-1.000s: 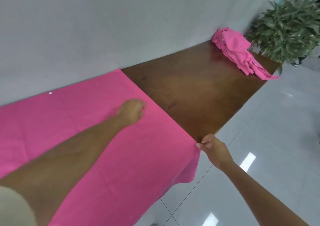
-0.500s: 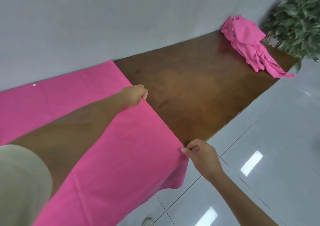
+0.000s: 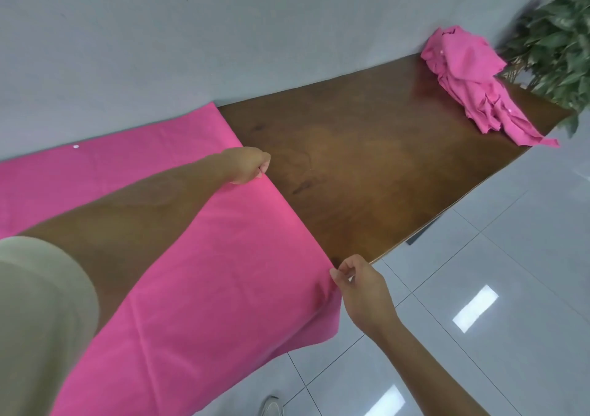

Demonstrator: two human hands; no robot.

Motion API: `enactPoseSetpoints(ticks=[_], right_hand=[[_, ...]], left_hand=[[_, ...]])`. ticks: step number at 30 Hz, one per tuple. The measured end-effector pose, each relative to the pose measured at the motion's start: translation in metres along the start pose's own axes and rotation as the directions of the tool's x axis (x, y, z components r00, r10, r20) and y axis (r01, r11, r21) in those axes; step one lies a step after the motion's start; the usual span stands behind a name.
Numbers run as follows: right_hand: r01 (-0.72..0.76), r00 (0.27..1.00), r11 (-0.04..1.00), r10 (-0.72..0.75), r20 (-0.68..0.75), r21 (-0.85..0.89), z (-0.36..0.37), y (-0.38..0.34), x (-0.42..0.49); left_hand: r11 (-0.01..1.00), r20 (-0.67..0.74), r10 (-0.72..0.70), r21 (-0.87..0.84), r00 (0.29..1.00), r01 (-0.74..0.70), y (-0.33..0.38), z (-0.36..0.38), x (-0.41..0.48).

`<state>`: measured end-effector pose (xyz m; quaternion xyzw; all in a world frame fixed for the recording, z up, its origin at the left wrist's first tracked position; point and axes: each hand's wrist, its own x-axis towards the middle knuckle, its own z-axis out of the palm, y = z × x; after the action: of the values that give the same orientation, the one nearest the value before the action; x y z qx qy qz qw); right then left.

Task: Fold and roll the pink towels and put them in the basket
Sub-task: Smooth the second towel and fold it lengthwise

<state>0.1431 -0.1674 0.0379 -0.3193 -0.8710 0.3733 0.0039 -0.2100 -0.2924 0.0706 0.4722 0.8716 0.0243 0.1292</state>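
Spread towel (image 3: 191,272): left on the tabletop (image 3: 367,166), overhanging its front edge.
Crumpled towels (image 3: 469,77): tabletop's far right end, beside the plant (image 3: 558,38).
Wall (image 3: 223,32): behind the tabletop.

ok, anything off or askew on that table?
The spread towel overhangs the table's front edge, with its corner drooping. The other towel lies crumpled at the far end by the plant, with a tip just past the edge.
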Motion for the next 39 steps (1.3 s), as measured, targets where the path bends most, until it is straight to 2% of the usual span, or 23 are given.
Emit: enactPoseSetpoints(ticks=[3,7,13,18,31,39], right_hand=[[0.022,0.998,1.0,-0.022,0.057,0.014,-0.002,-0.003,-0.007],[0.081,0.992,0.995,-0.075,0.099,-0.058,0.0,-0.001,-0.017],[0.177,0.984,0.981,-0.174,0.04,-0.084,0.01,0.003,-0.035],[0.233,0.97,0.971,-0.227,0.092,-0.058,0.022,-0.016,-0.063],[0.32,0.947,0.947,-0.32,0.031,-0.008,0.087,-0.069,-0.166],[0.339,0.941,0.938,-0.34,-0.002,0.073,0.138,-0.101,-0.235]], left_hand=[[1.0,0.007,-0.018,0.0,1.0,0.018,-0.006,-0.004,-0.011],[0.999,-0.008,-0.048,-0.011,0.999,0.048,-0.012,-0.01,-0.027],[0.998,-0.065,-0.055,-0.009,0.996,0.055,-0.016,-0.024,-0.057],[0.998,-0.09,-0.058,-0.006,0.994,0.058,-0.024,-0.034,-0.091],[0.993,-0.162,-0.117,-0.045,0.98,0.111,-0.06,-0.047,-0.218],[0.996,-0.225,-0.083,0.015,0.971,0.089,-0.084,-0.048,-0.313]])
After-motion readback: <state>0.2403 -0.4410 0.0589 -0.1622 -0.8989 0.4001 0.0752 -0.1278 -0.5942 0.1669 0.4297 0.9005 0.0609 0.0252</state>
